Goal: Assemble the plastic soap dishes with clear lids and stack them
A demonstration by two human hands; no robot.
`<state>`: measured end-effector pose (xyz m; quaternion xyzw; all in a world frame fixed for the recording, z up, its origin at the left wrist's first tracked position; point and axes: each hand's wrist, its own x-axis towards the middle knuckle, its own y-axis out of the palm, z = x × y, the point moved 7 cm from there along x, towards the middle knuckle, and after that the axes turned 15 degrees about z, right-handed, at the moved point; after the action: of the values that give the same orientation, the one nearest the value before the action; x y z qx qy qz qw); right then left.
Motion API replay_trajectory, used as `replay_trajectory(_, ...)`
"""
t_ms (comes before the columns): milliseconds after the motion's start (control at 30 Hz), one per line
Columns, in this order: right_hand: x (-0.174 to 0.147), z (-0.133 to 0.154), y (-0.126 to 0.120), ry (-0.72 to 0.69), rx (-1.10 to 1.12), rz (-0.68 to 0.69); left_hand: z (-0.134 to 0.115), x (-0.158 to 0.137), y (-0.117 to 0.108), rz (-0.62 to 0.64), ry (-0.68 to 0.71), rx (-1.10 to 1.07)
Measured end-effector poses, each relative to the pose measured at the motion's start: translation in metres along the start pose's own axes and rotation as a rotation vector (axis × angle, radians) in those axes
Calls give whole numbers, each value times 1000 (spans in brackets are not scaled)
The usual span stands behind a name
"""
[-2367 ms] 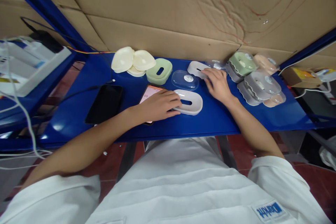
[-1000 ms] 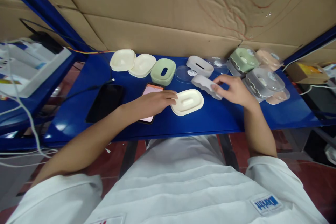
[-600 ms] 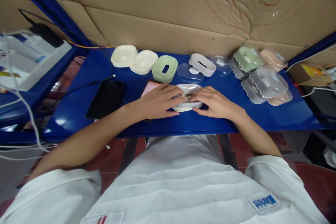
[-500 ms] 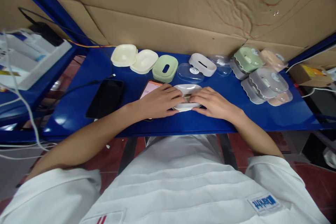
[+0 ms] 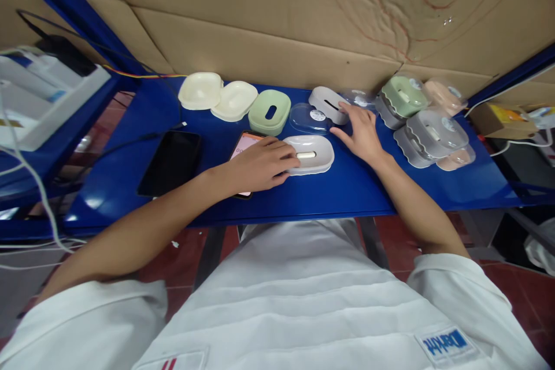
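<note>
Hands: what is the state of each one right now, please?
Left hand: fingers curled against the white soap dish, steadying it.
Right hand: open, fingertips on the grey soap dish, not gripping.

Little legible text. Blue logo patch (image 5: 448, 343) on the white shirt (image 5: 303, 306), lower right: white lettering, seen upside down, letters not clear enough to read. Phone (image 5: 245, 153) with the lit pinkish screen near the surface's front edge shows small dark digits, looks like "00", partly covered by the left hand (image 5: 260, 165). Round stickers on the clear lids (image 5: 310, 117) at the back edge: print too small.
</note>
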<state>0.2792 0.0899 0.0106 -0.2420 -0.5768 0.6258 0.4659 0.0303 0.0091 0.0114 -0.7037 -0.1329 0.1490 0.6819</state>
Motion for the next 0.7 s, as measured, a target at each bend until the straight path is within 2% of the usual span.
replay_trajectory(133,1,-19,6,41,16,-39,12,-3,1,-59,-56,-64)
replay_trajectory(433,-7,0,-1,51,-39,-89,18,-6,-6,-160,-76,-232)
replay_trajectory(500,-8,12,-2,-10,-5,-72,25,-8,-11,-203,-169,-237)
replay_trajectory(633,-12,46,2,-208,97,44,49,-15,-13,-248,-421,-167)
replay_trajectory(700,-15,57,6,-269,124,95,58,-16,-10,-238,-482,-156)
